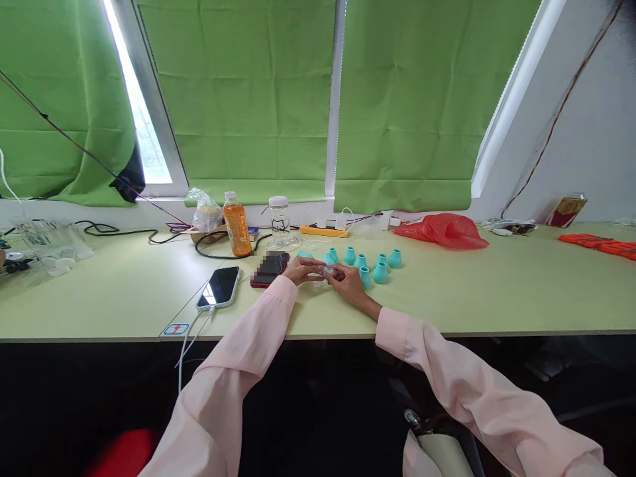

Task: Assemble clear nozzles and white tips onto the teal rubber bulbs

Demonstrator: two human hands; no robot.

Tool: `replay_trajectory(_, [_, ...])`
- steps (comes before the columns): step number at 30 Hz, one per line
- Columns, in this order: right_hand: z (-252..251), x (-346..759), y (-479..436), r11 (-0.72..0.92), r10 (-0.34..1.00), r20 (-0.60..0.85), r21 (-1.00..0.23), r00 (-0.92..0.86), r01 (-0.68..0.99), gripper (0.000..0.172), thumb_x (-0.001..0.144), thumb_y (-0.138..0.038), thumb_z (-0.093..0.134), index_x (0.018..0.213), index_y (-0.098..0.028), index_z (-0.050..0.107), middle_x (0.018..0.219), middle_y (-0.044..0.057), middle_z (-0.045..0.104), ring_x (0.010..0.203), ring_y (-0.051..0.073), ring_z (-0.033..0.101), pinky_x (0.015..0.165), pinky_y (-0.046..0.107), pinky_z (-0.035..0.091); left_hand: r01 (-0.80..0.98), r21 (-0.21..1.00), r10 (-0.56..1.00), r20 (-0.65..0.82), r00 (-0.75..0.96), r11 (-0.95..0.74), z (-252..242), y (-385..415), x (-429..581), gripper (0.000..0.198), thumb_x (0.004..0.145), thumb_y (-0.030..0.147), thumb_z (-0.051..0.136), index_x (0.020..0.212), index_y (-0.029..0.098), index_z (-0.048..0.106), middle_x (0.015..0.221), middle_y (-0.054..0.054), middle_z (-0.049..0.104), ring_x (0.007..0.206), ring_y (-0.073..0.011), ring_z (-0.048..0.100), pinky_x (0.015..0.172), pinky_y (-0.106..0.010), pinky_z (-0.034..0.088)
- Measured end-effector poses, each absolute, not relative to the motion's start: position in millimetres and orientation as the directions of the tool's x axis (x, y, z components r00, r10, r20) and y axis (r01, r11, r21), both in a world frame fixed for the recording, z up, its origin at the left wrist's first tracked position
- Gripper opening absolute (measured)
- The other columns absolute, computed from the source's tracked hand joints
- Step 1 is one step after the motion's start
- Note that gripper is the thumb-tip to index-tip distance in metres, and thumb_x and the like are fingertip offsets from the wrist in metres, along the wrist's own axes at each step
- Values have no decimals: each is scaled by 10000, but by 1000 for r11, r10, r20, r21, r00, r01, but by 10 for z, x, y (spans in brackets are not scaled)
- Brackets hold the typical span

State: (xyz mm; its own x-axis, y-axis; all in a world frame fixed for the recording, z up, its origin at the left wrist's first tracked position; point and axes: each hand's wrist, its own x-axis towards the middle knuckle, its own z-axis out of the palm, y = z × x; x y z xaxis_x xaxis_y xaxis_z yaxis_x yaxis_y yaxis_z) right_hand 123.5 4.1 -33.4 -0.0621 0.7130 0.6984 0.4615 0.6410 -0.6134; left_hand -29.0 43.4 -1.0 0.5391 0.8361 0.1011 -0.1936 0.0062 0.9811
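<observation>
My left hand [304, 270] and my right hand [350, 285] meet just above the table, fingers closed in a pinch. Between their fingertips is a small clear plastic piece [328, 270], too small to tell its exact kind. Under the hands a bit of clear plastic [318, 283] shows on the table, partly covered. Several small turquoise vase-shaped pieces [380, 273] stand behind and to the right of my right hand, the closest one [364, 277] right beside it. Another turquoise piece [305, 254] lies just beyond my left hand, partly hidden.
Left of my hands lie a dark phone [269, 269] and a white-cased phone [218, 287] with a cable. An orange drink bottle [237, 225], a clear jar [279, 222] and a yellow power strip [324, 231] stand behind. A red plastic bag [442, 232] is at the back right.
</observation>
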Motion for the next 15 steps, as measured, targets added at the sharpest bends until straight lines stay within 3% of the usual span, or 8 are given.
replay_trajectory(15, [-312, 1237, 17, 637, 708, 704, -596, -64, 489, 360, 709, -446, 501, 830, -131, 624, 503, 5, 553, 435, 104, 475, 442, 223, 395, -178, 984, 811, 88, 579, 20, -4, 414, -297, 341, 512, 264, 731, 800, 103, 647, 709, -70, 628, 734, -184, 579, 698, -393, 492])
